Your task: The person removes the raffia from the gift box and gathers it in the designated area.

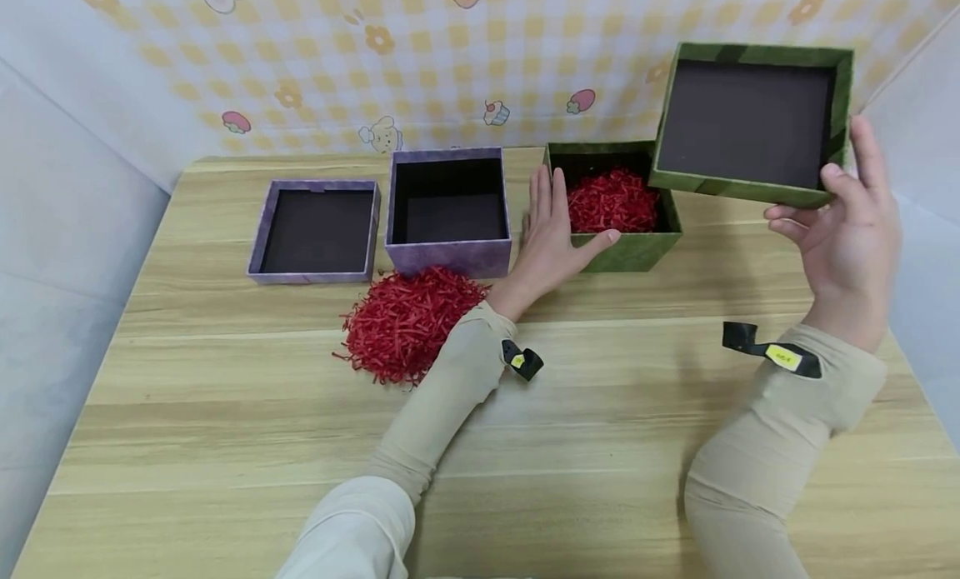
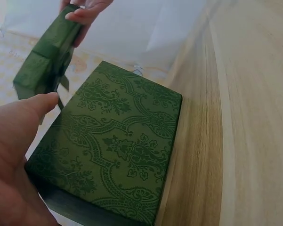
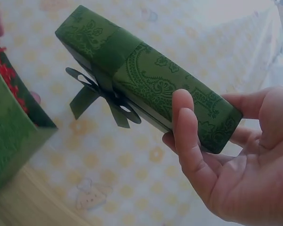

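Observation:
On the right of the head view, my right hand [image 1: 855, 229] grips the near right corner of a green box lid [image 1: 750, 125] and holds it up, its dark inside facing me. A ribbon bow [image 3: 101, 92] hangs on its outer side in the right wrist view. Below and left of the lid stands the green patterned box [image 1: 626, 252], with red shredded paper [image 1: 613, 202] inside. My left hand [image 1: 551, 246] rests against the box's left side, fingers straight and thumb spread along the front. Part of the box's back right is hidden behind the lid.
A purple box [image 1: 450, 258], dark inside, stands left of the green box. Its matching purple lid [image 1: 313, 277] lies further left, inside up. A loose heap of red shredded paper [image 1: 405, 325] lies in front, beside my left forearm. A patterned cloth [image 1: 420, 71] hangs behind the wooden table [image 1: 585, 446].

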`<state>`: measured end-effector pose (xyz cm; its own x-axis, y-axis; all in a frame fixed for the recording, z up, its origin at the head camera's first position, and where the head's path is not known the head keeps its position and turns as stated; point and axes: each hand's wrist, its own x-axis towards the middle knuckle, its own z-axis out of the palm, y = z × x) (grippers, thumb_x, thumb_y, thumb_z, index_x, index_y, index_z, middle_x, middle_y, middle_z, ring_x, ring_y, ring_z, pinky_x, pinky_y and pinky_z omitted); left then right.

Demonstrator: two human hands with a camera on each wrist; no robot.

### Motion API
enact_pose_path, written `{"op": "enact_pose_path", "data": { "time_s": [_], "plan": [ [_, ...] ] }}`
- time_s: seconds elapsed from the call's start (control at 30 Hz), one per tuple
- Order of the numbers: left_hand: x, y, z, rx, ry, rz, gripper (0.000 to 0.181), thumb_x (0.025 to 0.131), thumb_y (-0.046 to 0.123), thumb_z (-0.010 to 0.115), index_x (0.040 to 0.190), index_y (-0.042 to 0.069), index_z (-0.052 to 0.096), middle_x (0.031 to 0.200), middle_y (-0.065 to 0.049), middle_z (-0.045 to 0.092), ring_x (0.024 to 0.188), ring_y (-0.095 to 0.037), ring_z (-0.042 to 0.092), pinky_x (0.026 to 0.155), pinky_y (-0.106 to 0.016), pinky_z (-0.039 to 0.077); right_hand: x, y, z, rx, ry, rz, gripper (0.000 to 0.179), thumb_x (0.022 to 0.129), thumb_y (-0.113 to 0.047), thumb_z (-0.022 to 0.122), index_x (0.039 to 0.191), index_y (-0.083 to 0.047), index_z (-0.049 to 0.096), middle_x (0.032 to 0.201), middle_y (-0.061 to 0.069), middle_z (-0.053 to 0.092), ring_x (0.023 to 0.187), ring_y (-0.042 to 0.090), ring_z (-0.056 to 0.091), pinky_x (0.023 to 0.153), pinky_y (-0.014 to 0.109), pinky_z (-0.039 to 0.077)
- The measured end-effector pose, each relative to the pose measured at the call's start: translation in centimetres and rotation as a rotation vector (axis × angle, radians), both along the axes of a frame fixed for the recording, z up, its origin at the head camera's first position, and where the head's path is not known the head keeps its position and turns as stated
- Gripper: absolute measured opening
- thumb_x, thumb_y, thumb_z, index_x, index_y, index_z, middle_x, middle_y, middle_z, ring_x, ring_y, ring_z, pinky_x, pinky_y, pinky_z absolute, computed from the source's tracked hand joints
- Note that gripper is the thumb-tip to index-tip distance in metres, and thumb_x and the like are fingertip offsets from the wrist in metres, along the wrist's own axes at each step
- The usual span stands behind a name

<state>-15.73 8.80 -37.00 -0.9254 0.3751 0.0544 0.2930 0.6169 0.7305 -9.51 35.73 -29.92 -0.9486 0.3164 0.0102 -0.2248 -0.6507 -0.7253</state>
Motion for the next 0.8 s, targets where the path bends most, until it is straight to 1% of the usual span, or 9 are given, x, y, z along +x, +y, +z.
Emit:
{"op": "enact_pose_path", "data": {
  "time_s": [0.03,0.1,0.2,0.27,0.4,0.47,0.57,0.67,0.8],
  "plan": [
    [0.0,0.0,0.0,-0.003,-0.003,-0.001,0.106,0.083,0.064,0.052,0.147,0.012,-0.014,0.151,-0.004,-0.025,0.134,-0.013,-0.026,0.11,-0.046,0.005,0.0,0.4,-0.2,0.002,-0.008,-0.016,0.047,0.094,0.004,0.044,0.13,-0.023,0.056,0.122,0.018,0.056,0.048,0.038,0.058,0.048,0.04,0.052],
    [-0.1,-0.1,0.0,-0.005,-0.011,-0.006,0.106,0.083,0.064,0.052,0.147,0.011,-0.014,0.151,-0.004,-0.025,0.134,-0.013,-0.026,0.11,-0.044,0.004,0.1,1.1,-0.5,-0.003,-0.017,-0.04,0.046,0.093,0.004,0.045,0.13,-0.022,0.056,0.118,0.018,0.058,0.046,0.036,0.057,0.047,0.039,0.052],
    [-0.1,-0.1,0.0,0.002,-0.023,-0.011,0.107,0.083,0.064,0.051,0.147,0.01,-0.015,0.151,-0.003,-0.025,0.134,-0.013,-0.027,0.111,-0.042,0.003,0.2,1.9,-1.0,-0.033,-0.038,-0.062,0.046,0.093,0.002,0.046,0.13,-0.022,0.056,0.11,0.019,0.062,0.041,0.035,0.053,0.044,0.038,0.05],
    [-0.1,-0.1,-0.1,0.004,-0.026,-0.013,0.106,0.084,0.064,0.05,0.146,0.009,-0.016,0.151,-0.004,-0.025,0.133,-0.012,-0.027,0.111,-0.042,0.003,0.2,2.4,-1.3,-0.033,-0.053,-0.075,0.044,0.093,0.0,0.047,0.13,-0.022,0.056,0.114,0.017,0.061,0.04,0.033,0.05,0.043,0.036,0.048],
    [-0.1,-0.1,-0.2,0.016,-0.026,-0.016,0.104,0.086,0.062,0.049,0.146,0.008,-0.017,0.151,-0.006,-0.024,0.134,-0.013,-0.027,0.111,-0.042,0.004,0.2,3.0,-2.0,0.032,-0.108,-0.123,0.036,0.094,-0.008,0.05,0.126,-0.022,0.059,0.124,0.012,0.056,0.043,0.026,0.046,0.042,0.031,0.042],
    [-0.1,-0.2,-0.2,0.02,-0.031,-0.016,0.103,0.087,0.061,0.048,0.146,0.007,-0.017,0.151,-0.006,-0.025,0.133,-0.012,-0.027,0.111,-0.042,0.004,0.3,3.3,-2.3,0.057,-0.137,-0.145,0.033,0.094,-0.013,0.054,0.125,-0.021,0.061,0.126,0.01,0.055,0.044,0.024,0.045,0.041,0.029,0.039],
    [-0.1,-0.2,-0.2,0.016,-0.039,-0.019,0.103,0.087,0.06,0.049,0.146,0.007,-0.016,0.151,-0.006,-0.024,0.134,-0.013,-0.026,0.111,-0.041,0.002,0.4,3.8,-2.8,0.042,-0.161,-0.164,0.032,0.092,-0.017,0.057,0.124,-0.018,0.061,0.123,0.009,0.055,0.045,0.022,0.042,0.04,0.029,0.036],
    [0.0,-0.2,-0.2,0.009,-0.047,-0.023,0.103,0.087,0.061,0.049,0.146,0.007,-0.016,0.151,-0.007,-0.023,0.134,-0.013,-0.026,0.11,-0.04,0.001,0.5,4.2,-3.2,0.037,-0.178,-0.182,0.032,0.091,-0.019,0.058,0.122,-0.016,0.062,0.12,0.008,0.055,0.045,0.022,0.041,0.04,0.028,0.034],
    [-0.1,-0.2,-0.1,0.011,-0.053,-0.025,0.104,0.087,0.061,0.05,0.146,0.008,-0.017,0.151,-0.007,-0.023,0.134,-0.013,-0.026,0.11,-0.04,0.001,0.4,4.6,-3.5,0.043,-0.206,-0.204,0.032,0.089,-0.019,0.062,0.121,-0.016,0.062,0.115,0.007,0.056,0.045,0.021,0.042,0.041,0.028,0.034]
  ]
}}
